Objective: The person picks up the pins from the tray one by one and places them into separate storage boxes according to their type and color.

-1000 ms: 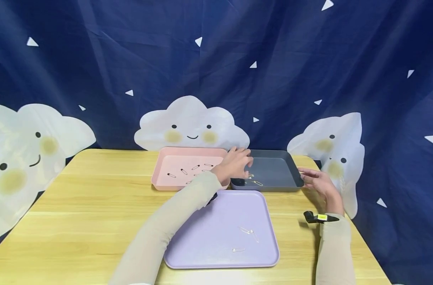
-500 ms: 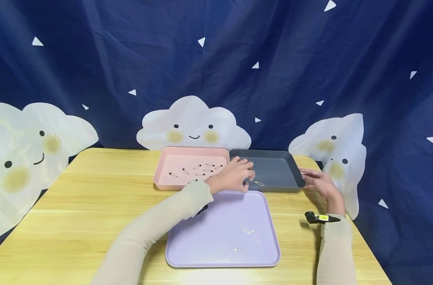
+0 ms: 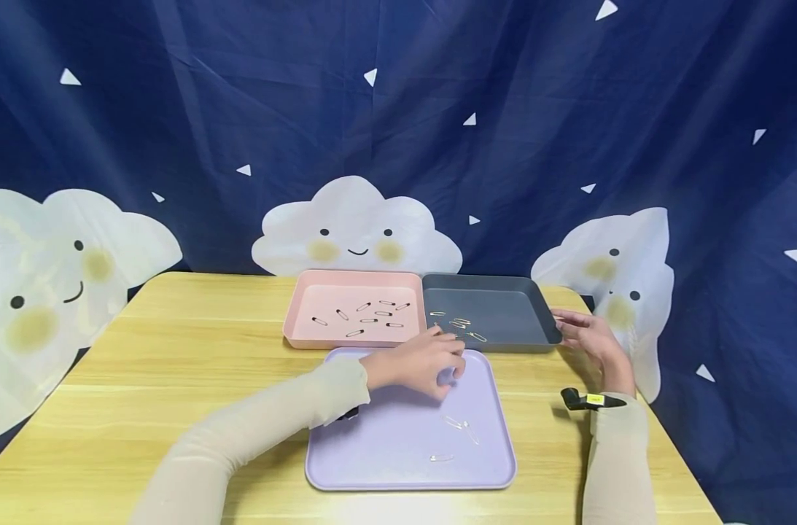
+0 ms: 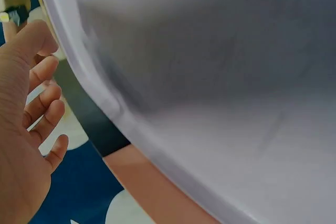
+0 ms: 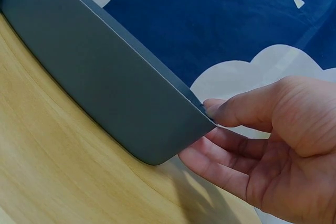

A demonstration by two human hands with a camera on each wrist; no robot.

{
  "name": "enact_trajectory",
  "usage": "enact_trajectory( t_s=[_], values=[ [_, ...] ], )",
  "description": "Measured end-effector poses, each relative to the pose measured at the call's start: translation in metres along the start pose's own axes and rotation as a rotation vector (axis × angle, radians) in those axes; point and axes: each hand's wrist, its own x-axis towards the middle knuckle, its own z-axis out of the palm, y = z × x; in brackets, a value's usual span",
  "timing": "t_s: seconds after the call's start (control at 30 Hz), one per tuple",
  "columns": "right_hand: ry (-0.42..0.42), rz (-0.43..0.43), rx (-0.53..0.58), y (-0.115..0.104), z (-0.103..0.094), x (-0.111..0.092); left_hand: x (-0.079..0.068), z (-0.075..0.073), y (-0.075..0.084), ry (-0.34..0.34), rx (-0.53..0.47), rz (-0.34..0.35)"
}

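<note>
My left hand [image 3: 421,363] hovers over the far part of the lilac tray [image 3: 378,459], its fingers loosely bent with nothing between them. In the left wrist view, the thumb and fingers stand apart beside that tray's edge. At the right end of the dark grey tray [image 3: 503,310], my right hand [image 3: 591,339] pinches the rim, thumb on the inside and fingers outside, as the right wrist view shows. Several gold safety pins [image 3: 478,337] lie in the grey tray's near left part. On the lilac tray are a few more pale gold safety pins [image 3: 441,459].
A pink tray [image 3: 306,310] holding several black safety pins [image 3: 369,321] stands against the grey tray's left side. All three trays sit on a wooden table [image 3: 175,350]. Behind it hangs a dark blue curtain [image 3: 536,146] with white clouds.
My left hand has drawn back from over the grey tray toward the lilac tray, uncovering gold safety pins in the grey one. My right hand has kept its hold on the grey rim.
</note>
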Motion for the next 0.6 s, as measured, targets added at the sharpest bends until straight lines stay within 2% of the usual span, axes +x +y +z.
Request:
enact_trajectory(
  t_s=[0.17, 0.27, 0.4, 0.6],
  values=[
    [-0.003, 0.003, 0.001, 0.0, -0.001, 0.0, -0.01, 0.005, 0.009, -0.039, -0.044, 0.028],
    [-0.009, 0.005, 0.009, -0.001, -0.001, 0.0, -0.014, 0.007, 0.013, -0.036, -0.069, 0.041],
    [-0.016, 0.003, 0.033, -0.002, 0.0, -0.001, -0.017, 0.009, 0.016, -0.02, -0.08, 0.06],
    [-0.022, -0.001, 0.049, -0.003, 0.001, -0.002, -0.018, 0.008, 0.022, -0.07, -0.087, 0.074]
  ],
)
